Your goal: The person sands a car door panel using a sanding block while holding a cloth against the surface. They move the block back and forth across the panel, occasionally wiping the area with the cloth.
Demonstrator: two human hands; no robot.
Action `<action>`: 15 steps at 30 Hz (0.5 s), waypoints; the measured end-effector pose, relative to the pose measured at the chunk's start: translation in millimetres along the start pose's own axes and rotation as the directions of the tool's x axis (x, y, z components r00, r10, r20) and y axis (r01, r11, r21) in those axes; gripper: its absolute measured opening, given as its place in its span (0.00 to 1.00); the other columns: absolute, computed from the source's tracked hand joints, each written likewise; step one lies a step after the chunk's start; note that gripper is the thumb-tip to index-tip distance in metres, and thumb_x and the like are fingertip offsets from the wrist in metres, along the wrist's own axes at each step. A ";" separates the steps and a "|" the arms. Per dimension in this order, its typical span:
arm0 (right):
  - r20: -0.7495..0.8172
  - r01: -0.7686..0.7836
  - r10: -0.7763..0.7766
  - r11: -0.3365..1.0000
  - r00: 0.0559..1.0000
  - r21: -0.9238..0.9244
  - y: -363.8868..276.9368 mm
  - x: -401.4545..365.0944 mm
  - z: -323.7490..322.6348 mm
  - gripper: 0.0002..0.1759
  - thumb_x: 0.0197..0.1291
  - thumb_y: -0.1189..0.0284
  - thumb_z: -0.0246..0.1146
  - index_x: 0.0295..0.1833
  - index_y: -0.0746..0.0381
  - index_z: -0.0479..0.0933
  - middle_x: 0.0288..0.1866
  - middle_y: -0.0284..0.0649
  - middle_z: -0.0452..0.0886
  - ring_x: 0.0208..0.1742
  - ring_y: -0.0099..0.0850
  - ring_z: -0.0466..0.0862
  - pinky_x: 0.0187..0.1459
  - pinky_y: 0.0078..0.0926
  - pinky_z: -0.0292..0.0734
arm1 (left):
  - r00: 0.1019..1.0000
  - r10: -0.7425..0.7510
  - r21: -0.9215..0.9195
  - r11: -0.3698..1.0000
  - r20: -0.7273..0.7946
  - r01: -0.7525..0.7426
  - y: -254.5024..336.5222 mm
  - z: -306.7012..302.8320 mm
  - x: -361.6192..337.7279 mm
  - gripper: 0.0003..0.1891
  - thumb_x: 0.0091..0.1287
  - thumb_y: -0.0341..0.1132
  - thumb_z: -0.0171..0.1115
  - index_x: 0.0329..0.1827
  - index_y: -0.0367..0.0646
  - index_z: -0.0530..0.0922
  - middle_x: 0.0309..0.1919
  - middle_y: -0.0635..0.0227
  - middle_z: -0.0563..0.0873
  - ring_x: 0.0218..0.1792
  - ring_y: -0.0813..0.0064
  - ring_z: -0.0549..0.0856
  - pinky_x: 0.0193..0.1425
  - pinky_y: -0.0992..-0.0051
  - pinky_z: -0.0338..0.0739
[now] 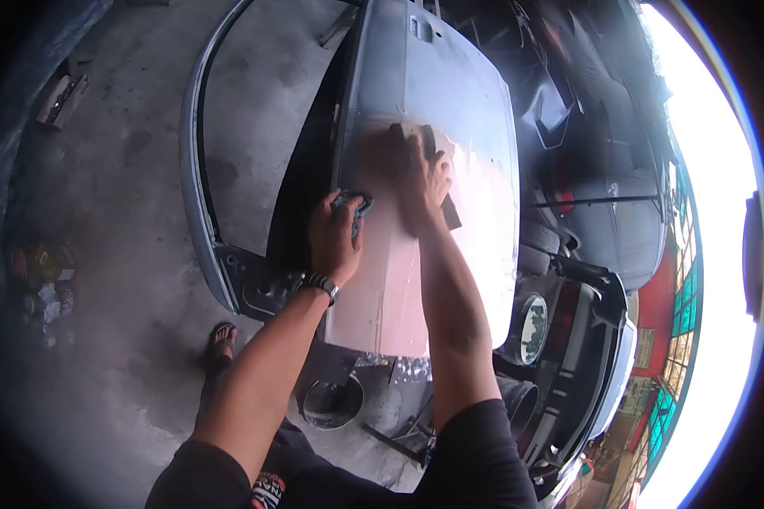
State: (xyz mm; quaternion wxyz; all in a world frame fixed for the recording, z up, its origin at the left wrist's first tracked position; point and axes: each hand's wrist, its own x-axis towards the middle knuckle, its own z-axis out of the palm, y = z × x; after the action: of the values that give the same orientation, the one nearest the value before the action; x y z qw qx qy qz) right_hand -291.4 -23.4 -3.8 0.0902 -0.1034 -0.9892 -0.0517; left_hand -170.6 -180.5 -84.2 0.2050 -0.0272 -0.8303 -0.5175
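Note:
A car door (382, 297) lies flat in front of me, with grey primer at the far end and a pinkish-white coat over the near part. My left hand (334, 236), with a dark watch on the wrist, is closed on a crumpled dark blue-green cloth (362, 206) at the door's left edge. Farther up the panel, my right hand (433, 174) presses down on a dark brown piece of sandpaper (452, 212). Its fingers partly cover the sandpaper, and the spot around them is blurred.
The door's window frame (197, 153) extends left above the concrete floor (127, 170). A bucket (333, 403) stands below the near edge. Car parts and a round container (532, 329) crowd the right side, near a dark car (624, 229). Small items (51, 293) lie at left.

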 end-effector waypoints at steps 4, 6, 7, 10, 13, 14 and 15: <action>-0.003 0.042 -0.043 0.999 0.999 -0.017 22.1 -191.1 -27.9 0.44 0.73 0.49 0.70 0.91 0.41 0.65 0.66 0.59 0.75 0.64 0.60 0.81 0.62 0.59 0.76 | 0.998 0.048 -0.057 0.997 -0.029 -0.050 -1.9 0.0 0.1 0.24 0.71 0.26 0.73 0.70 0.52 0.82 0.70 0.47 0.82 0.69 0.40 0.82 0.73 0.48 0.77; 0.036 0.043 -0.038 0.991 0.999 -0.127 28.3 -289.4 -35.3 0.48 0.70 0.52 0.72 0.93 0.41 0.64 0.64 0.59 0.75 0.62 0.60 0.81 0.60 0.57 0.77 | 0.998 0.050 -0.032 0.998 -0.041 -0.051 -1.9 1.0 -0.6 0.24 0.71 0.26 0.73 0.70 0.52 0.82 0.69 0.47 0.82 0.68 0.40 0.82 0.73 0.48 0.78; 0.026 0.046 -0.044 0.995 0.999 -0.094 20.9 -297.6 -42.3 0.48 0.69 0.54 0.73 0.93 0.41 0.64 0.64 0.59 0.75 0.61 0.60 0.81 0.59 0.57 0.77 | 0.997 0.057 -0.016 0.998 -0.043 -0.058 -3.3 0.7 1.0 0.24 0.71 0.26 0.73 0.69 0.52 0.82 0.68 0.47 0.83 0.68 0.40 0.82 0.72 0.48 0.78; 0.036 0.042 -0.039 0.995 0.999 -0.088 32.7 -295.9 -35.7 0.48 0.68 0.56 0.74 0.92 0.42 0.66 0.61 0.60 0.75 0.60 0.60 0.82 0.58 0.58 0.78 | 0.997 0.061 -0.068 0.996 -0.043 -0.064 -4.9 2.8 1.1 0.24 0.71 0.27 0.73 0.69 0.52 0.83 0.67 0.47 0.83 0.66 0.41 0.83 0.71 0.49 0.79; -0.153 0.103 -0.102 0.995 0.983 -0.003 38.3 -179.3 -24.4 0.40 0.76 0.48 0.70 0.88 0.48 0.71 0.58 0.60 0.76 0.56 0.60 0.82 0.56 0.57 0.77 | 0.994 0.082 -0.020 0.996 -0.067 -0.083 -5.9 5.5 0.8 0.23 0.71 0.28 0.73 0.69 0.53 0.83 0.66 0.47 0.83 0.65 0.42 0.83 0.70 0.49 0.80; -0.137 0.065 -0.058 0.997 0.989 0.050 45.1 -142.2 -19.0 0.36 0.77 0.48 0.69 0.84 0.46 0.74 0.57 0.59 0.77 0.54 0.58 0.82 0.56 0.58 0.77 | 0.995 0.074 -0.013 0.997 -0.062 -0.075 -6.8 7.3 -4.4 0.23 0.71 0.28 0.73 0.69 0.53 0.83 0.66 0.47 0.83 0.66 0.42 0.83 0.70 0.49 0.80; -0.153 0.005 0.000 0.999 0.988 0.033 49.8 -109.6 -10.0 0.32 0.77 0.48 0.68 0.81 0.43 0.77 0.56 0.59 0.77 0.56 0.58 0.82 0.57 0.58 0.77 | 0.995 0.072 -0.004 0.997 -0.072 -0.072 -7.8 8.8 -4.4 0.23 0.71 0.28 0.73 0.69 0.53 0.83 0.66 0.47 0.83 0.66 0.42 0.83 0.70 0.49 0.80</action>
State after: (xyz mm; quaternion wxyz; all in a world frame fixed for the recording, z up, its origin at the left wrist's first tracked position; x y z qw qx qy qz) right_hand -173.6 2.4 -10.6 0.1674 -0.0963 -0.9802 -0.0430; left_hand -171.4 -175.7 -95.7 0.2532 -0.0390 -0.8193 -0.5130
